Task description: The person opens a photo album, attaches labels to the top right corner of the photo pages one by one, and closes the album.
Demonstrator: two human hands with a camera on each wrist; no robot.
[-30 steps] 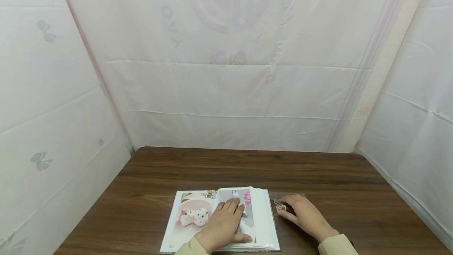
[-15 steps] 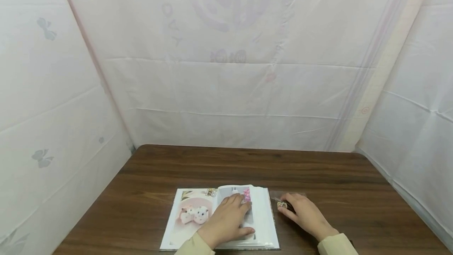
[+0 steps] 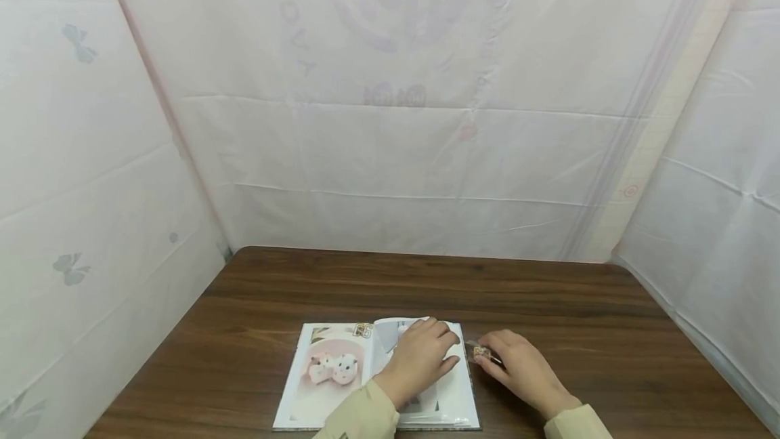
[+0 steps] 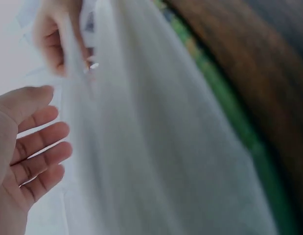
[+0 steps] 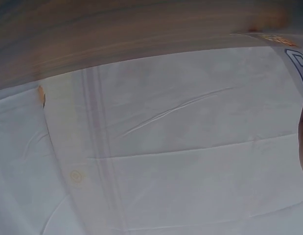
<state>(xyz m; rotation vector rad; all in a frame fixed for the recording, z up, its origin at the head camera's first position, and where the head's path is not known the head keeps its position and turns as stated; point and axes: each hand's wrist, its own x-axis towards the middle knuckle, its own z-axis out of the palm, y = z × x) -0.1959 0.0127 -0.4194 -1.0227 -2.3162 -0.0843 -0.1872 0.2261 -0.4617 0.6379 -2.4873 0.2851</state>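
Observation:
A photo album (image 3: 295,391) lies spread out near the table's front edge. Its left page shows a picture of two white spotted figures (image 3: 333,369) on pink, with gold lettering (image 3: 363,330) at the top corner. My left hand (image 3: 420,358) is over the right-hand pages, covering much of the picture there; in the left wrist view its fingers (image 4: 43,139) are loosely bent beside the white page edges (image 4: 141,122). Just right of the album, my right hand (image 3: 521,368) pinches a small clear film with gold-and-dark lettering (image 3: 481,352). Purple-outlined lettering (image 5: 299,62) also shows on it.
The dark wooden table (image 3: 365,283) extends behind and to both sides of the album. White printed cloth (image 3: 390,154) hangs behind the table and along its left and right sides. A green patterned cover edge (image 4: 215,88) borders the album.
My left hand has shifted right across the right-hand page toward its outer edge. The right hand stays beside the album, with the film turned slightly and nearer the album's edge.

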